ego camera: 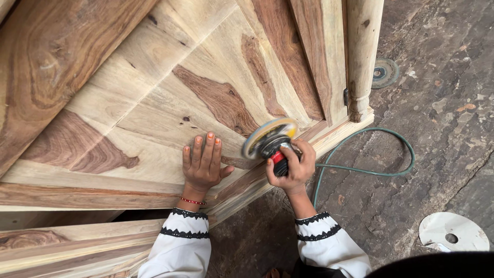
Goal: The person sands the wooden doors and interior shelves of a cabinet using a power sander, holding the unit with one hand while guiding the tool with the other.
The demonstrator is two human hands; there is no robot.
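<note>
Two hands: both bare, in white sleeves edged with black lace trim; the left wrist wears a thin red bracelet.
Wood panel: the large wooden furniture panel [170,87] is pale, unfinished timber with broad reddish-brown grain streaks, made of boards that meet at angles, with a stepped moulding along its lower edge.
Turned post: a rounded wooden post [363,51] stands at the panel's right edge, with a small dark hinge just beside it.
Sander: the handheld disc sander [270,140] has a round, yellowish disc, blurred by spinning, and a dark body with a red part; the disc touches the panel near its lower moulding.
Right grip: the right hand [294,167] is closed firmly round the sander's body, fingers wrapped over it.
Left grip: the left hand [202,162] lies open and flat, fingers together, pressed on the panel just left of the disc, holding nothing.
Cord: a green cable [370,170] loops from the sander across the floor.
Floor: rough, grey-brown stone floor [442,103], scuffed and flaked.
Loose discs: a dark used disc [384,73] lies near the post; a white paper disc with a centre hole [453,232] lies at lower right.
Hidden: the sander's body is mostly covered by the fingers; the panel runs out of view on the top and left; a dark shape cuts off the bottom right corner.
</note>
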